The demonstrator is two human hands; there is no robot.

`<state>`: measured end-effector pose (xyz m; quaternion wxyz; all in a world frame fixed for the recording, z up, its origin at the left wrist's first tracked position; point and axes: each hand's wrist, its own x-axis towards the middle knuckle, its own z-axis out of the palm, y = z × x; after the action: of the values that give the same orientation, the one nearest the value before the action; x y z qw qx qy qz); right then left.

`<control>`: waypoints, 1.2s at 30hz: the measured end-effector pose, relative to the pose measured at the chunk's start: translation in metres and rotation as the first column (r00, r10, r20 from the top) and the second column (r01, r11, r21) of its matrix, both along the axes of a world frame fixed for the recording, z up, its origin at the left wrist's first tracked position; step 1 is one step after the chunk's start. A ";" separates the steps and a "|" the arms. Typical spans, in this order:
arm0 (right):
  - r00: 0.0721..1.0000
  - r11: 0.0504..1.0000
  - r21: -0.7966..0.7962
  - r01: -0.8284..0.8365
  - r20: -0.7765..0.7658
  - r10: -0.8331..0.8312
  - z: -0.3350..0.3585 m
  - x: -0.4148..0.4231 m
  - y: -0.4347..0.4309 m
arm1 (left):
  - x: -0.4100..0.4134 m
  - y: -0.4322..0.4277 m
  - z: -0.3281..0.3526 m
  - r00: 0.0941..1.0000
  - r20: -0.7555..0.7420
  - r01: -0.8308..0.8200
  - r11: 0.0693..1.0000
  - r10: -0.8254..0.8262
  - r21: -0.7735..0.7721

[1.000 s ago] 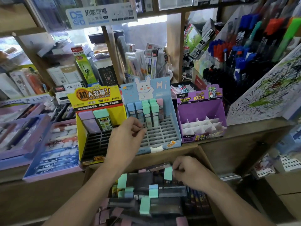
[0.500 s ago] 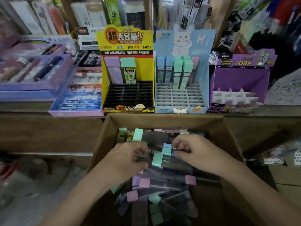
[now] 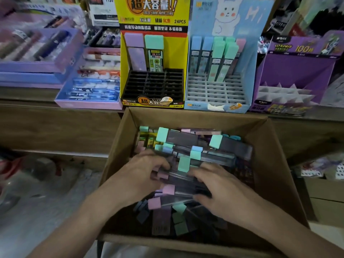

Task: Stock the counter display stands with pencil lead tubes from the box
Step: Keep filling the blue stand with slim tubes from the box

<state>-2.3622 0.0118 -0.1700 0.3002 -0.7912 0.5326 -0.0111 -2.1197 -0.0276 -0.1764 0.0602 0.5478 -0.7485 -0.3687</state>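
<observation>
Hands sit nearest, both down inside the cardboard box (image 3: 275,164). The left hand (image 3: 141,177) has its fingers bent into the heap, and the right hand (image 3: 221,190) lies with its fingers (image 3: 197,174) spread across several clear cases. Blur hides whether either hand has closed on one, so I cannot tell.

The pencil lead tubes (image 3: 182,138) fill the box in a loose, crisscrossed pile. They are flat dark cases with mint, pink, lilac and blue caps.

They look light, stiff and smooth, so one could easily slide out of a loose hold. A pinch across the two narrow edges, close to the coloured cap, should be surest. Pulling on the cap alone might tug it off. The leads inside are probably brittle, so the tubes should not be dropped.

Just beyond the box's far wall is the wooden counter (image 3: 55,127).

- **yellow stand (image 3: 154,15):** two tubes, one lilac and one mint, stand in the far row of its black grid.
- **blue stand (image 3: 251,67):** it sits to the right of the yellow one, with tubes only at the far end and open slots nearer.
- **purple stand (image 3: 297,67):** it is further right and shows only white dividers.
- **lilac tray (image 3: 89,106):** it lies to the left and holds pens.
</observation>
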 end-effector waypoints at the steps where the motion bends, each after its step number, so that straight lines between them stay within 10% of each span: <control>1: 1.000 1.000 -0.009 0.002 0.000 -0.002 -0.001 0.000 0.001 | 0.000 0.000 0.000 1.000 0.006 0.002 1.000 -0.002 0.012; 36: 0.987 0.981 -0.124 -0.152 -0.072 0.143 -0.014 0.009 0.004 | -0.010 0.009 -0.002 0.981 0.110 0.158 0.986 -0.163 0.052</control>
<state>-2.3535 0.0156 -0.1840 0.2316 -0.8463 0.4797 0.0014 -2.1299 -0.0185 -0.1786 -0.0242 0.5070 -0.7843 -0.3567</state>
